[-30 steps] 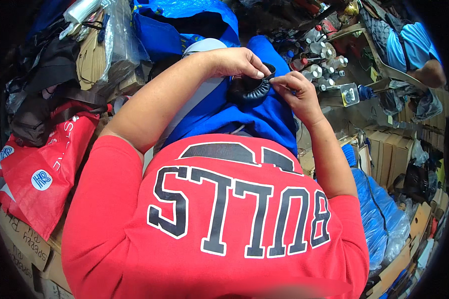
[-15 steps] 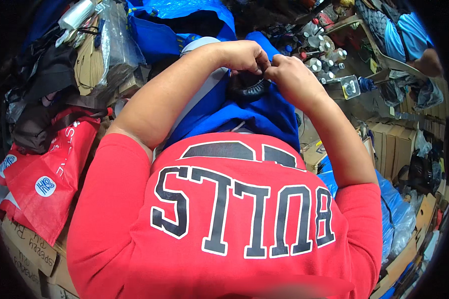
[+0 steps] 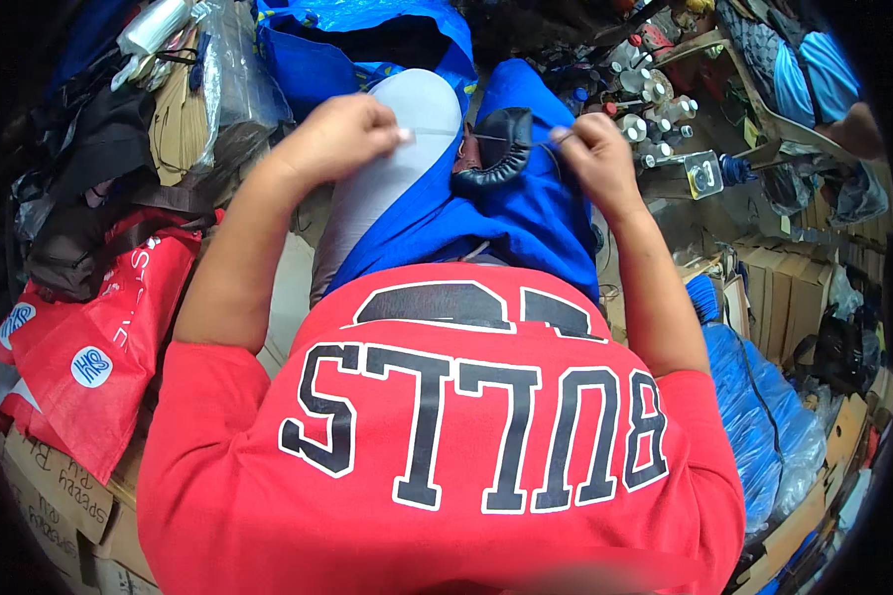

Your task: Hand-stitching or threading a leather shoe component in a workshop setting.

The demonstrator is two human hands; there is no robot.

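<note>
Left grip (image 3: 357, 132) and right grip (image 3: 597, 159), well apart, pinch a thin thread (image 3: 439, 132) strung between them; black padded piece (image 3: 506, 164) lies between, nearer the right grip, on blue cloth (image 3: 456, 225).

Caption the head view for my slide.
Left hand and right hand hold a thin thread, a black leathery piece between them.

Black lettering (image 3: 422, 426) on the red shirt (image 3: 466, 441), round emblems (image 3: 90, 366) on the red bag (image 3: 99, 409), handwriting (image 3: 93, 508) on cardboard (image 3: 64, 504)
</note>
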